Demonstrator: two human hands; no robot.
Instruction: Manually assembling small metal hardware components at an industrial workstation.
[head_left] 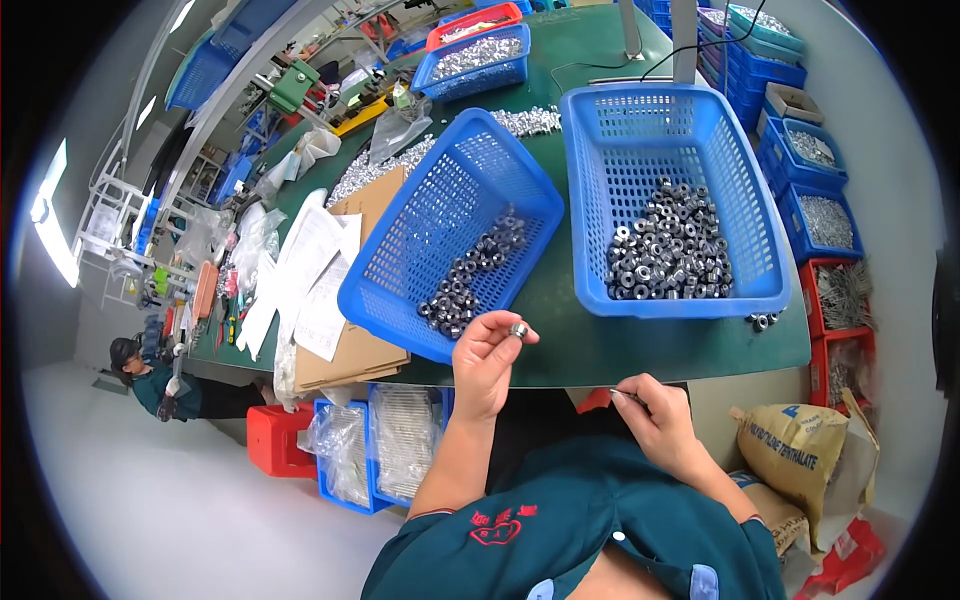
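Note:
My left hand (486, 360) pinches a small ring-shaped metal part (518, 330) between thumb and fingertips, just over the table's front edge. To its right, my right hand (655, 415) is closed around a thin, pointed thing (620, 394); only its tip shows, so I cannot tell its kind. Ahead of my left hand a blue perforated basket (375, 250) stands at an angle, with a small heap of metal rings (455, 300) in it. Another blue basket (590, 180) on the right holds a bigger pile of similar rings (675, 240).
Two or so loose rings (763, 321) lie by the right basket. Cardboard (350, 340) and papers (318, 290) lie left on the green table (545, 345). Stacked crates (815, 200) and sacks (795, 440) stand right. A person (160, 380) is at the far left.

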